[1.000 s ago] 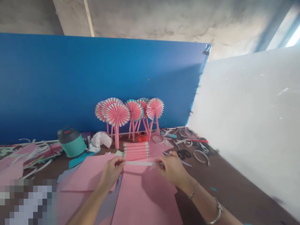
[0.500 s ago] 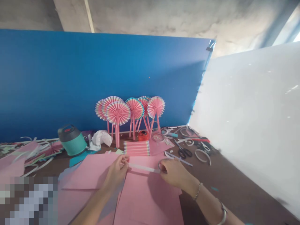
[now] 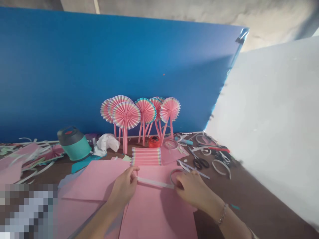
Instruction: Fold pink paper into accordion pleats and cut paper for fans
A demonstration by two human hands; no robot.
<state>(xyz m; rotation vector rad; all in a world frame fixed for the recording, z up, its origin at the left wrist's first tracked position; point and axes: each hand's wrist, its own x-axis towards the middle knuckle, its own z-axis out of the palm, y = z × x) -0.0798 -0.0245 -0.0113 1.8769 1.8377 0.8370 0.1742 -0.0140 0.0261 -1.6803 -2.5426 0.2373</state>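
Note:
A white strip of tape stretches between my two hands, just over or on a pink sheet of paper. My left hand is closed, pinching the strip's left end near the sheet's left edge. At the other end my right hand is closed around a thin roll of tape, whose ring shows beside the fingers. Behind the sheet lies a pleated pink paper piece with striped side edges. Whether the strip is stuck to the paper I cannot tell.
Several pink pleated paper fans stand against the blue panel. A teal-and-grey container, crumpled white paper and a red roll are at the back. Black-handled scissors and paper strips lie right; more pink sheets lie left.
My right hand has moved slightly right and toward me, and more of the tape ring shows. The strip has shifted a little toward me. The camera view has also shifted.

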